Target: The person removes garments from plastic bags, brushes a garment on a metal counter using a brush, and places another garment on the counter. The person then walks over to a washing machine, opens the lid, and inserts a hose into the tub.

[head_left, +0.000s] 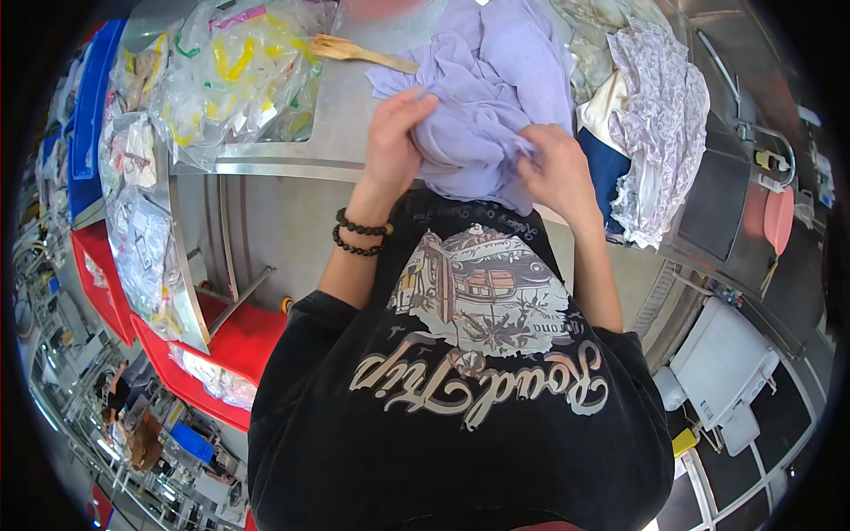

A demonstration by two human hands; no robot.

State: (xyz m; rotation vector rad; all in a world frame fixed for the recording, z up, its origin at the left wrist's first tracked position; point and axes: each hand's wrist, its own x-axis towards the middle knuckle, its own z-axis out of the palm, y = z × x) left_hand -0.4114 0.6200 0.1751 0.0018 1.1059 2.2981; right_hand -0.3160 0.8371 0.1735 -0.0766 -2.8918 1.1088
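Observation:
A lavender garment lies bunched over the front edge of the metal table, its lower part hanging against my shirt. My left hand, with dark beaded bracelets on the wrist, is closed on the garment's left side. On the right, my right hand pinches a gathered fold of the same cloth. A flat wooden brush-like tool rests on the table just beyond my left hand, its narrow end touching the fabric. What part of the garment I hold is hidden in the folds.
Clear plastic bags with yellow marks are heaped at the left. A crumpled pale patterned garment and dark blue cloth lie at the right, near a sink tap. Red bins stand below left; a pink basin is far right.

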